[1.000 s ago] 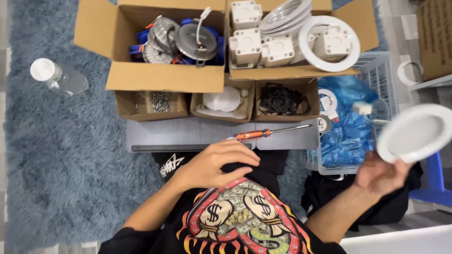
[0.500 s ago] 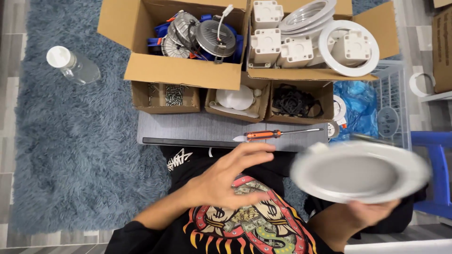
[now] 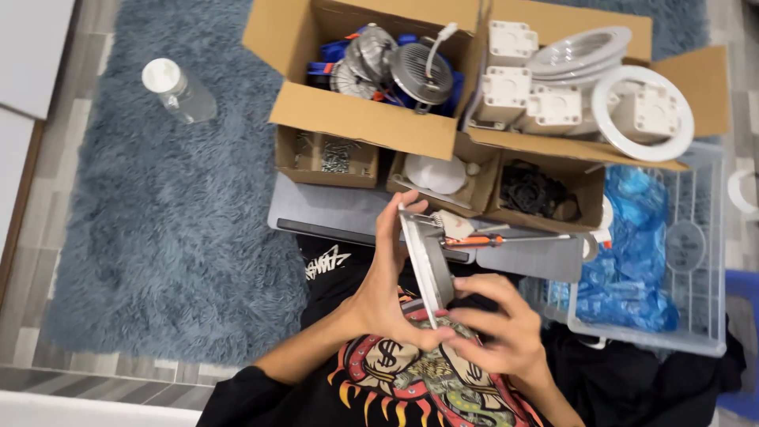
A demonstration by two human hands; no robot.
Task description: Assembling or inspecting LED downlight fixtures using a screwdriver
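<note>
A round white lamp housing (image 3: 428, 265) stands on edge in front of my chest, seen almost side-on. My left hand (image 3: 387, 289) cups its left face, fingers spread up along the rim. My right hand (image 3: 500, 324) grips its lower right side, fingers curled around the back. Just beyond it, an orange-handled screwdriver (image 3: 490, 237) lies on the grey lap tray (image 3: 332, 212).
Two large cardboard boxes sit ahead: one with metal heat sinks (image 3: 395, 71), one with white drivers and rings (image 3: 601, 95). Small boxes hold screws (image 3: 332, 154), white discs (image 3: 435, 174) and black parts (image 3: 531, 190). A clear crate with blue bags (image 3: 648, 261) is at right, a water bottle (image 3: 178, 91) on the rug.
My right hand brought the lamp housing in from the far right to my chest and turned it on edge. My left hand left the tray and took hold of it.
</note>
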